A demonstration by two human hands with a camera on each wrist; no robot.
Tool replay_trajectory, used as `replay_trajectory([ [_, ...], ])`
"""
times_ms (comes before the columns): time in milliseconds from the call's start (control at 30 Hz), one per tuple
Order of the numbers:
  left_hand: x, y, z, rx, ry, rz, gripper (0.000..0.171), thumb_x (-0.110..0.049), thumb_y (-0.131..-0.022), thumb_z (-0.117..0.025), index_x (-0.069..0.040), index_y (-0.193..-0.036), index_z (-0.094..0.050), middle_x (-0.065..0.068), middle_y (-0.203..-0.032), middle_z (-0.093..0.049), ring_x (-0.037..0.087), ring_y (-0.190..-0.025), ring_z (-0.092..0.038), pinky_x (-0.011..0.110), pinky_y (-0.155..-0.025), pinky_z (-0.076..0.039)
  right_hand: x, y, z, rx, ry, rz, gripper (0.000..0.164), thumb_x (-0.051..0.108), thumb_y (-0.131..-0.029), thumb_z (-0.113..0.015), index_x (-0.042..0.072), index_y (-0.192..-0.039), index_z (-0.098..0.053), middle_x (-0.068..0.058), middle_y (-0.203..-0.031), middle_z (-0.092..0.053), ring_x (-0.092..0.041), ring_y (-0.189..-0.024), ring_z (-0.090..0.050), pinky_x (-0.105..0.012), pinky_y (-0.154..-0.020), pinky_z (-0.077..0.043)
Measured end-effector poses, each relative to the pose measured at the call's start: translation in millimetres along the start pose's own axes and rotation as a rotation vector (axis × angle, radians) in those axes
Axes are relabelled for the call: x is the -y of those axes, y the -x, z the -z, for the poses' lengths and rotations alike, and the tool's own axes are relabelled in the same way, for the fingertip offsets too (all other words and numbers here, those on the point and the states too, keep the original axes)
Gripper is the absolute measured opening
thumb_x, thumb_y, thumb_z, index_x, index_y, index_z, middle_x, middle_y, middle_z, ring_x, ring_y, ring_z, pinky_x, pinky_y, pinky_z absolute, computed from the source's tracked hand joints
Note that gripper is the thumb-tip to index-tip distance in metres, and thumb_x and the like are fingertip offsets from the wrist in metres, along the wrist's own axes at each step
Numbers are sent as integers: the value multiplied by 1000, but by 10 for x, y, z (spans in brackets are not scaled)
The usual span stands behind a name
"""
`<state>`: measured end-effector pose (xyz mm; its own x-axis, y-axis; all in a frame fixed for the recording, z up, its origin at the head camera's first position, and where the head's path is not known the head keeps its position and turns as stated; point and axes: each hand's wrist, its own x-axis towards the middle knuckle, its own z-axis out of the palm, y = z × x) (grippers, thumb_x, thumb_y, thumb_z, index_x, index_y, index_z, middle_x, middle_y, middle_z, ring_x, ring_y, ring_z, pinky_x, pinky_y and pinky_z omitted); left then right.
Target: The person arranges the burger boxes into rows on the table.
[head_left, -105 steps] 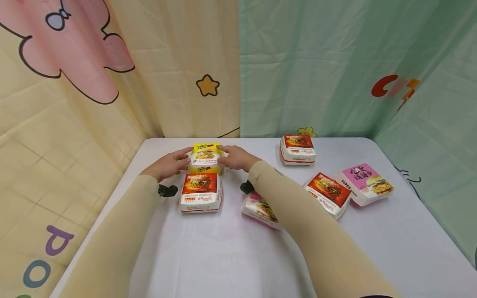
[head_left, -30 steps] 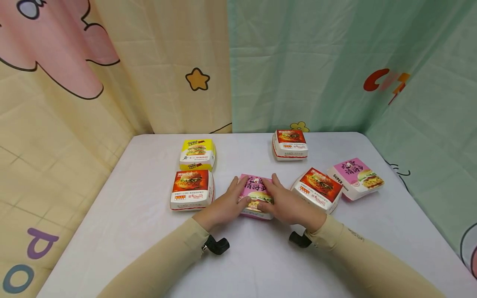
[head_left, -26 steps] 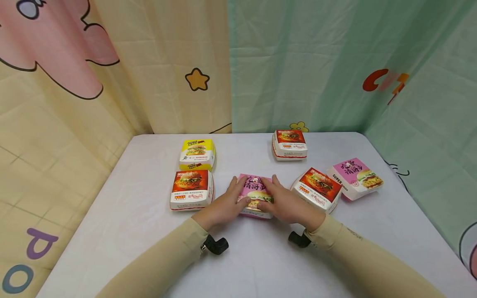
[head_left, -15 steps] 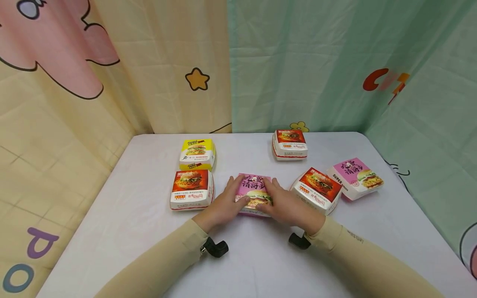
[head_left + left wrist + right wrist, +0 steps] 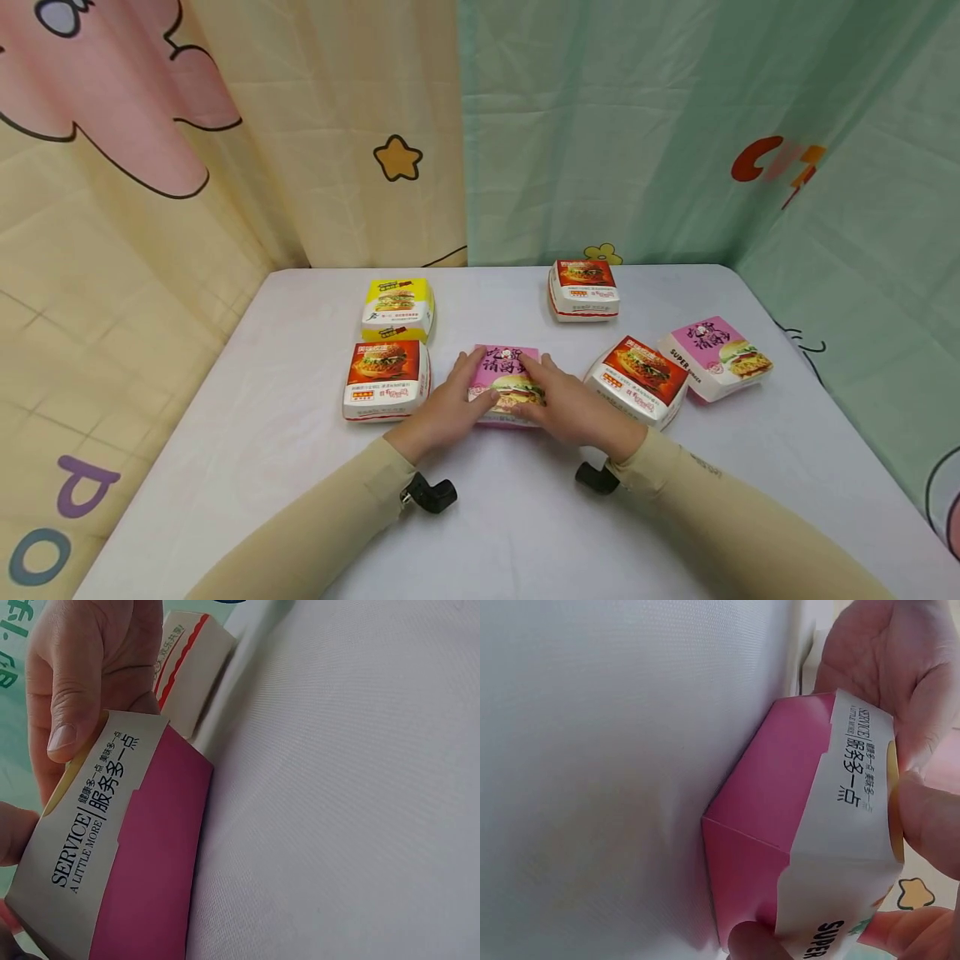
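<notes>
In the head view, a pink and white burger box stands on the table between my two hands. My left hand grips its left side, and my right hand grips its right side. Both thumbs lie over the top near its front edge. The right wrist view shows the magenta base of the box close on the white cloth, with a fingertip against its lower side. To the left of my left hand is a red and white burger box.
Behind the left red box sits a yellow burger box. Another red box stands at the back. Close beyond my right hand lies a third red box, against a second pink box. Curtains hang behind the table.
Earlier my hands were at the yellow box at the back left. They then took hold of the pink box nearer me, which has since slid slightly left and away.
</notes>
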<state>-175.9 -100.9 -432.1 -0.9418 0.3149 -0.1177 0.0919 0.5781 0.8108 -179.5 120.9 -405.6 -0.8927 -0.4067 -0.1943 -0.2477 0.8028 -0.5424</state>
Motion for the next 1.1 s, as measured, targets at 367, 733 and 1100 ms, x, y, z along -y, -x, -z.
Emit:
replay_trajectory([
  [367,25,-86,-33,-85,43,57,77,-43,-105,-60,-30,-170,-20,16,-178,-6,35,-165,-7,62,-130,-15,-10,-107,-23,-24,-40,-21,80,39,-104,-66,16,-169,-25,-26,-171,-24,-45,-158,-29,-62,-125,-32],
  [733,22,-169,-32,-152,92,74,73,-41,-103,-65,-28,-166,-30,9,-178,-15,29,-166,-2,62,-131,-11,-11,-157,-28,-46,-59,-50,77,38,-106,-63,17,-169,-23,-26,-171,-24,-44,-158,-27,-62,-126,-29],
  [1100,15,-190,-43,-173,69,113,74,-40,-103,-60,-26,-168,-26,12,-178,-12,30,-166,-6,62,-130,-16,15,-259,-39,-55,-53,-87,78,42,-106,-62,20,-169,-24,-27,-172,-23,-47,-156,-31,-63,-124,-32],
])
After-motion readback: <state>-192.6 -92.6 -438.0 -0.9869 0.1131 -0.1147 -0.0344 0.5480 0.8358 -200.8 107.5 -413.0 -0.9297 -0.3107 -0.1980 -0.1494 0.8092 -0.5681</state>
